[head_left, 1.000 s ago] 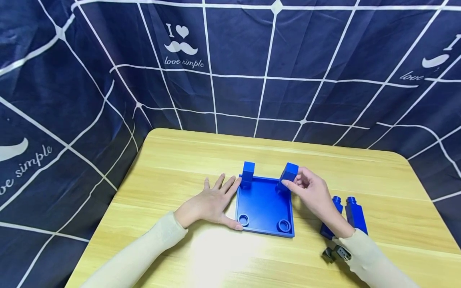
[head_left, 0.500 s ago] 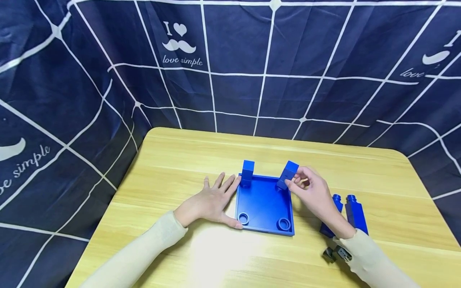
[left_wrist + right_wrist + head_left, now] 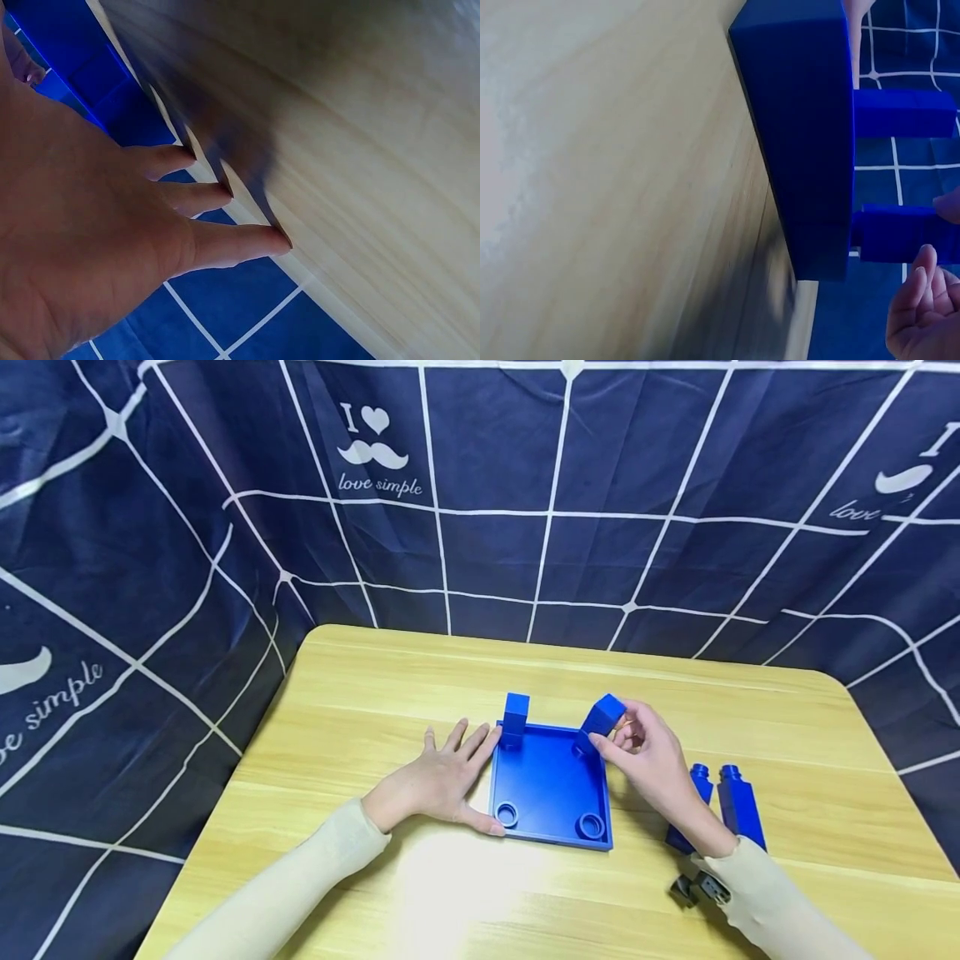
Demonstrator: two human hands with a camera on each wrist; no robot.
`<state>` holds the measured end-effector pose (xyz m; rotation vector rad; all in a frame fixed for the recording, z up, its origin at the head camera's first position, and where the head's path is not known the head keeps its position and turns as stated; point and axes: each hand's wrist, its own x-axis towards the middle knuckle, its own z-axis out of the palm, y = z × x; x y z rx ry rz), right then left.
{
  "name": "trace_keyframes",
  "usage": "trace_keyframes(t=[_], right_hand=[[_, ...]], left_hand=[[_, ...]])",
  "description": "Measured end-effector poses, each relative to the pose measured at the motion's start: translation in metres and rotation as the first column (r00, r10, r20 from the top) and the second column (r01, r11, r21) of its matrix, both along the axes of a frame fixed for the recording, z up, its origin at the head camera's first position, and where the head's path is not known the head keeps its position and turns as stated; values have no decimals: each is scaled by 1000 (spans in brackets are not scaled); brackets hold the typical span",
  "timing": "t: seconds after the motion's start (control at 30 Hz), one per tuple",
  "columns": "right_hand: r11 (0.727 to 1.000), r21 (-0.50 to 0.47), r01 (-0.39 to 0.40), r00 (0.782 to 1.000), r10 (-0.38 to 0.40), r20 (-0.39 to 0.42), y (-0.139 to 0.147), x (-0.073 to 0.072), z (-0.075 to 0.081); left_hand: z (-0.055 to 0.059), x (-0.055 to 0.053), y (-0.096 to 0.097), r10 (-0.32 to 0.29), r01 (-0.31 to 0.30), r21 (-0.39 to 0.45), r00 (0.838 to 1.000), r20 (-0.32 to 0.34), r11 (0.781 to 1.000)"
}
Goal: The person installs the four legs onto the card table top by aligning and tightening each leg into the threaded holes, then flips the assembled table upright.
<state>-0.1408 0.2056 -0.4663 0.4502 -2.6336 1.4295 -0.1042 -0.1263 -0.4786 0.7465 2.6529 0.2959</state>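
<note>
A shallow square blue tabletop panel [image 3: 551, 785] with a raised rim lies on the table, a round socket [image 3: 591, 826] showing at its near right corner and another socket [image 3: 507, 814] at the near left. One square blue leg [image 3: 516, 718] stands upright at the far left corner. My right hand [image 3: 651, 752] pinches a second blue leg [image 3: 602, 717] between thumb and fingers at the far right corner; it leans to the right, its lower end at the corner. My left hand [image 3: 442, 781] lies spread, thumb and index finger against the panel's left edge.
Two more blue legs with threaded ends lie right of the panel, one leg [image 3: 741, 810] in view and the other leg [image 3: 703, 783] partly behind my right forearm. A small black object [image 3: 682, 890] lies near the right cuff. A dark gridded cloth [image 3: 495, 560] hangs behind the table.
My right hand's fingers have shifted their grip on the leg, which has turned about its length. My left hand and the panel stay in place.
</note>
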Motion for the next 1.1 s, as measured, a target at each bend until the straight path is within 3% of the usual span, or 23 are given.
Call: trace_keyframes(t=[0.23, 0.53, 1.1], right_hand=[[998, 70, 6, 1000, -8, 26, 0, 0, -1], [997, 75, 24, 999, -27, 43, 0, 1, 1], [998, 50, 25, 999, -23, -35, -3, 1, 1]], left_hand=[[0, 0, 0, -3, 3, 5, 1000, -6, 1000], [-2, 0, 0, 2, -2, 3, 1000, -3, 1000], [0, 0, 1, 1, -1, -4, 1000, -2, 1000]])
